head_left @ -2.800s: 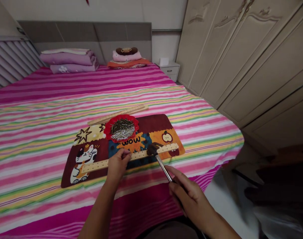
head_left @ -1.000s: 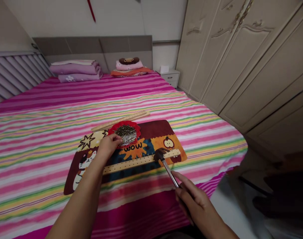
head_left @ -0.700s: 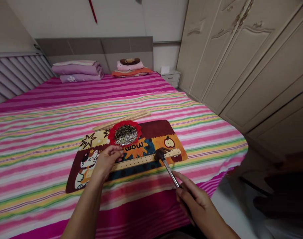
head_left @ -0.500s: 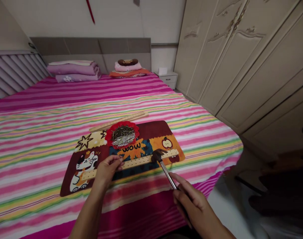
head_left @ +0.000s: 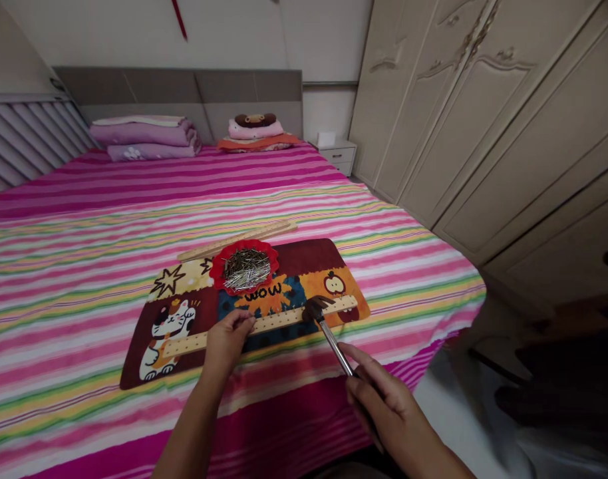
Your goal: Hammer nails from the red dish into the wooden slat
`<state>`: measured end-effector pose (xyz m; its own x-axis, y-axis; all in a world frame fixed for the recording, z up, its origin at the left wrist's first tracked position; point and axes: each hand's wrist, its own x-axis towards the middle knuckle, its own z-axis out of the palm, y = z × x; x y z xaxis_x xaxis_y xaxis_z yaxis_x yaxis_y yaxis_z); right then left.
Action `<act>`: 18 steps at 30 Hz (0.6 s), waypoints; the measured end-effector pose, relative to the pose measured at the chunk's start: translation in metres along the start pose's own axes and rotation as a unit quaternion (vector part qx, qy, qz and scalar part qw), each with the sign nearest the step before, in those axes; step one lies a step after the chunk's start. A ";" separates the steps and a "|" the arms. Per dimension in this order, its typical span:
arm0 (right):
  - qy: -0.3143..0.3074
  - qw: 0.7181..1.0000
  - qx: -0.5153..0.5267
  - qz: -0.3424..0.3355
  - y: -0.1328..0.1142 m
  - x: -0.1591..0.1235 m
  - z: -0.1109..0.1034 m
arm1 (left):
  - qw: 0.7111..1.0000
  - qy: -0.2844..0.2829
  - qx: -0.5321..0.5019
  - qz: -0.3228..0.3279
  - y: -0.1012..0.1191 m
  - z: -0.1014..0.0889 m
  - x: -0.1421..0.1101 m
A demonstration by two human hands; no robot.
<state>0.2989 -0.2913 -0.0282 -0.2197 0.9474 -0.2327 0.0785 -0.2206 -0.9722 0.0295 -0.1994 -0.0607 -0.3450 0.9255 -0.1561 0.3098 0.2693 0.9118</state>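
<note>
A wooden strip with a row of holes (head_left: 284, 320) lies across a cartoon-printed mat (head_left: 314, 256) on the bed. My left hand (head_left: 227, 340) is at the strip's middle, fingers pinched together on something too small to make out. My right hand (head_left: 384, 402) grips the metal handle of a small hammer (head_left: 320, 318), whose dark head rests on the strip toward its right end. A red dish full of small nails (head_left: 244, 268) sits on the mat just beyond the strip.
More wooden strips (head_left: 237, 238) lie behind the dish on the striped bedsheet (head_left: 84, 219). Folded bedding (head_left: 144, 133) and a plush toy (head_left: 255, 121) sit at the headboard. A wardrobe (head_left: 483, 120) stands right of the bed, with a nightstand (head_left: 337, 154) in the corner.
My left hand went from the strip to the nail dish, then came back down to the strip with its fingers pinched. The hammer stayed resting on the strip.
</note>
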 end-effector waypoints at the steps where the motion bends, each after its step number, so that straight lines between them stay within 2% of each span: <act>1: -0.003 1.000 -0.003 -0.003 -0.001 0.000 0.001 | 1.000 0.007 0.012 0.011 -0.001 0.000 -0.001; 6: -0.030 0.999 -0.028 -0.024 -0.016 0.008 0.014 | 0.996 0.029 0.055 0.057 -0.002 -0.001 -0.003; 12: -0.102 0.992 -0.052 -0.058 -0.029 0.032 0.045 | 0.996 0.034 0.050 0.064 -0.005 -0.001 -0.003; 18: -0.119 0.981 -0.094 -0.119 -0.037 0.049 0.063 | 0.993 0.038 0.076 0.077 -0.004 -0.003 -0.004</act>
<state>0.2242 -0.2512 -0.0052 -0.4724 0.8811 -0.0205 0.1703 0.0685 -0.9830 0.0267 -0.2046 -0.0630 -0.3477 0.9375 0.0144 0.4914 0.1692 0.8543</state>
